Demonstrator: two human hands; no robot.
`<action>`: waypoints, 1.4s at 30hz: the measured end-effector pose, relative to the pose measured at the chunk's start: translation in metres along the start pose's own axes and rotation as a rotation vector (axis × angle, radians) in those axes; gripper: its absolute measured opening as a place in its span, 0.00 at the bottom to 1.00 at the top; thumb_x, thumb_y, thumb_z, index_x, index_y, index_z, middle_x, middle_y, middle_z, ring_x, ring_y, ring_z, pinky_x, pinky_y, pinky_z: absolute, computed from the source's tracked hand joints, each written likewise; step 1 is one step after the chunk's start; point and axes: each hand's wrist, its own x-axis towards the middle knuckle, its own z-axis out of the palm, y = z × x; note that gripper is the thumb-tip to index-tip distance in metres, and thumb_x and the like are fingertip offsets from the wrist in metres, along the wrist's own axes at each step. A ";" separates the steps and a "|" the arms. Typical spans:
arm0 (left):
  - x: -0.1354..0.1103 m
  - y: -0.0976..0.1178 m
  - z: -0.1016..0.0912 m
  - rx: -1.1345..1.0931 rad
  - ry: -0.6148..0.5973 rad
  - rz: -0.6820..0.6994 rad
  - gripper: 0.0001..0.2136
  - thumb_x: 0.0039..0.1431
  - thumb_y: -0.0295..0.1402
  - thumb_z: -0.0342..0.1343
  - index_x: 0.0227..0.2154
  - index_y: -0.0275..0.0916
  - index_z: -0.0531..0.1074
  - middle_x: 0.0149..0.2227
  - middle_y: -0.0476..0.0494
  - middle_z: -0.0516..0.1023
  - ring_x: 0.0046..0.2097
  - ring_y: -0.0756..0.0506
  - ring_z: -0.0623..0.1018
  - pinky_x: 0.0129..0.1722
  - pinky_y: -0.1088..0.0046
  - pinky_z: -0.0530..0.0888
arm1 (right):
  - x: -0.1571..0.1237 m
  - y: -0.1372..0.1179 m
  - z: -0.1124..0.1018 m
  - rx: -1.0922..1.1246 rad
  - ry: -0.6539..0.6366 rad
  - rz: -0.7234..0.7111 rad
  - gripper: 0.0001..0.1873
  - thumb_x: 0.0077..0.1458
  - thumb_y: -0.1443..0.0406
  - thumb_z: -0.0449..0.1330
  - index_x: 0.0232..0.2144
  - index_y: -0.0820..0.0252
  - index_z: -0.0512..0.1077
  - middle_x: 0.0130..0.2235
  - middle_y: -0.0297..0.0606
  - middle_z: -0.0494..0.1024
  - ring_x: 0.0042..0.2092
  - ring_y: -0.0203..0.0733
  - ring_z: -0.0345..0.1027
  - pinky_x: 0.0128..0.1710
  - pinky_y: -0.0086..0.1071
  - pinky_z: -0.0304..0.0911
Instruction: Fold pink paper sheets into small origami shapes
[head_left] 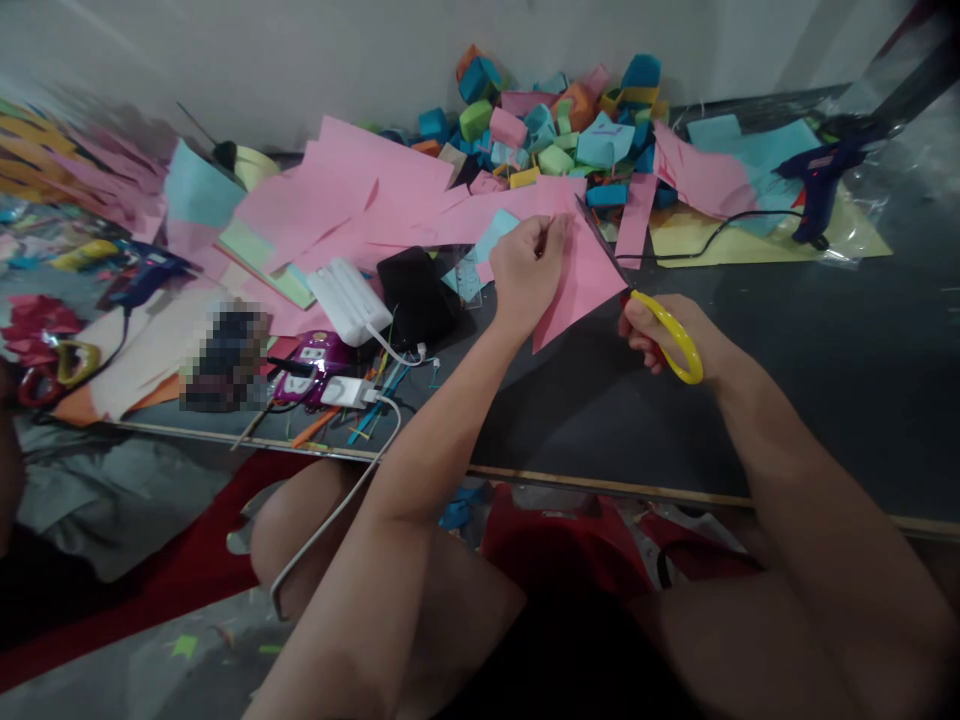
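Two hands engaged: my left hand [529, 265] pinches an angular pink paper sheet [585, 280] over the dark surface [825, 370], apparently steadying it; my right hand [660, 335] grips yellow-handled scissors [686, 345] at the sheet's right edge.

The one camera here sits on the person's head, facing forward and down over both forearms [457, 420]. It looks from above and behind the right grip [703, 326], close in, taking in the thighs [472, 595] this side of it, the tabletop [825, 370] around it and the wall [360, 60] beyond.
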 end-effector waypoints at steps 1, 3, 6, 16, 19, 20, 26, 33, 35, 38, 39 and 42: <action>0.000 0.000 0.000 0.000 0.000 -0.006 0.26 0.63 0.58 0.55 0.21 0.42 0.63 0.22 0.49 0.62 0.33 0.46 0.72 0.36 0.67 0.68 | 0.000 0.000 0.000 -0.007 0.009 0.008 0.46 0.34 0.24 0.60 0.27 0.61 0.69 0.20 0.28 0.64 0.17 0.26 0.60 0.14 0.22 0.61; 0.000 0.000 0.000 0.002 0.005 -0.011 0.26 0.63 0.57 0.56 0.21 0.41 0.63 0.22 0.49 0.63 0.34 0.46 0.73 0.37 0.67 0.68 | 0.001 0.001 0.001 -0.015 0.020 0.018 0.44 0.36 0.25 0.61 0.27 0.61 0.69 0.19 0.29 0.64 0.17 0.27 0.60 0.14 0.23 0.61; 0.000 0.001 0.000 0.003 0.010 -0.005 0.26 0.62 0.57 0.57 0.21 0.41 0.63 0.22 0.50 0.63 0.34 0.46 0.73 0.37 0.68 0.69 | 0.003 0.001 0.003 -0.022 0.031 0.026 0.41 0.40 0.28 0.63 0.26 0.61 0.69 0.19 0.29 0.64 0.16 0.28 0.59 0.14 0.24 0.61; 0.000 0.000 -0.001 0.010 0.015 0.000 0.26 0.61 0.59 0.56 0.21 0.41 0.63 0.22 0.49 0.62 0.33 0.46 0.72 0.36 0.67 0.68 | 0.005 0.002 0.002 0.004 0.028 0.037 0.40 0.37 0.29 0.65 0.24 0.59 0.67 0.16 0.27 0.61 0.15 0.28 0.59 0.11 0.23 0.59; 0.000 0.000 0.000 -0.004 0.027 -0.001 0.27 0.60 0.60 0.56 0.21 0.41 0.63 0.22 0.49 0.61 0.34 0.45 0.72 0.36 0.66 0.68 | 0.009 0.006 0.001 -0.004 0.026 0.049 0.39 0.39 0.30 0.65 0.24 0.59 0.67 0.16 0.27 0.61 0.14 0.29 0.59 0.11 0.24 0.59; 0.000 0.000 0.000 -0.009 0.030 0.000 0.28 0.60 0.61 0.56 0.21 0.41 0.63 0.22 0.49 0.60 0.34 0.45 0.72 0.36 0.66 0.68 | 0.010 0.007 0.001 -0.008 0.028 0.054 0.38 0.40 0.30 0.65 0.24 0.59 0.67 0.16 0.27 0.61 0.14 0.29 0.58 0.10 0.24 0.58; 0.000 0.000 -0.001 -0.011 0.021 0.007 0.28 0.59 0.63 0.55 0.21 0.41 0.64 0.21 0.49 0.62 0.34 0.45 0.73 0.36 0.67 0.70 | 0.009 0.005 0.001 -0.003 0.034 0.086 0.37 0.41 0.31 0.66 0.23 0.58 0.67 0.15 0.27 0.61 0.14 0.30 0.58 0.10 0.25 0.57; 0.001 -0.002 0.000 -0.020 0.004 -0.022 0.25 0.60 0.59 0.58 0.22 0.41 0.66 0.22 0.49 0.63 0.34 0.45 0.74 0.37 0.66 0.70 | 0.008 0.005 0.003 0.016 0.016 0.083 0.36 0.42 0.31 0.64 0.20 0.57 0.67 0.12 0.29 0.61 0.13 0.31 0.55 0.10 0.27 0.55; 0.002 -0.003 0.000 -0.026 0.011 -0.025 0.25 0.60 0.58 0.59 0.22 0.41 0.67 0.22 0.49 0.63 0.34 0.45 0.73 0.36 0.66 0.69 | 0.008 0.005 0.003 0.007 0.025 0.093 0.36 0.43 0.32 0.65 0.20 0.57 0.67 0.12 0.30 0.60 0.13 0.31 0.55 0.10 0.28 0.55; 0.002 -0.004 0.001 -0.026 0.017 -0.025 0.23 0.61 0.57 0.58 0.24 0.42 0.69 0.22 0.49 0.64 0.34 0.45 0.73 0.36 0.66 0.69 | 0.008 0.004 0.003 0.002 0.020 0.077 0.35 0.47 0.33 0.64 0.19 0.57 0.67 0.12 0.30 0.61 0.13 0.31 0.55 0.10 0.27 0.56; 0.002 -0.004 0.001 -0.024 0.016 -0.023 0.23 0.61 0.57 0.58 0.25 0.42 0.69 0.22 0.49 0.64 0.34 0.45 0.73 0.36 0.67 0.69 | 0.008 0.004 0.003 -0.003 0.020 0.076 0.34 0.48 0.34 0.64 0.19 0.57 0.67 0.12 0.30 0.61 0.13 0.31 0.55 0.10 0.27 0.56; 0.001 -0.003 0.001 -0.021 0.017 -0.017 0.23 0.62 0.57 0.57 0.25 0.41 0.70 0.22 0.49 0.64 0.34 0.45 0.73 0.36 0.67 0.69 | 0.005 0.001 0.002 -0.027 0.031 0.081 0.34 0.50 0.35 0.64 0.19 0.58 0.67 0.12 0.30 0.61 0.13 0.30 0.56 0.11 0.27 0.57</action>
